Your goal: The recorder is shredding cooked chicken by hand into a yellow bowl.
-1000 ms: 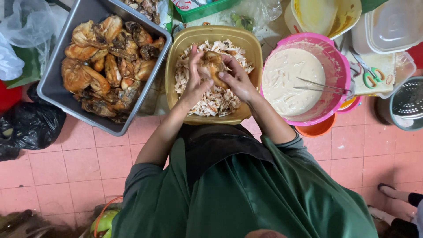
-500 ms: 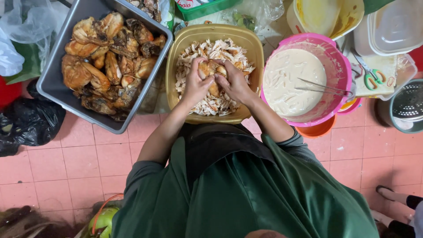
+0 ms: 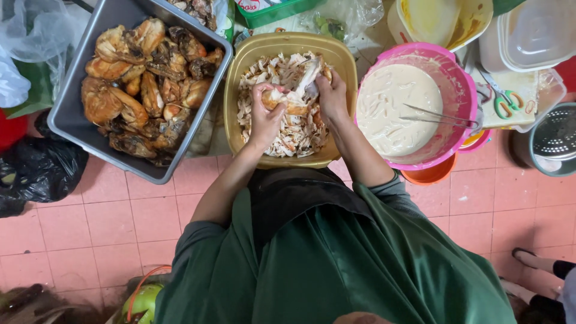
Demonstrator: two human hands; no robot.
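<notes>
Both my hands work over a yellow tub (image 3: 240,72) filled with shredded cooked chicken (image 3: 288,132). My left hand (image 3: 264,117) grips a browned chicken piece (image 3: 291,102) from the left. My right hand (image 3: 332,96) holds the same piece from the right and pulls a pale strip of meat up off it. The piece hangs just above the shredded heap.
A grey tray (image 3: 66,120) of roasted chicken pieces (image 3: 138,78) lies to the left. A pink bowl (image 3: 456,78) of creamy batter with a metal whisk (image 3: 441,115) stands to the right, by scissors (image 3: 507,102), plastic containers and a metal colander (image 3: 555,141). Someone's foot (image 3: 531,258) shows at lower right.
My hands have lifted the chicken piece slightly and spread apart, and the right hand has drawn a strip of meat up from it.
</notes>
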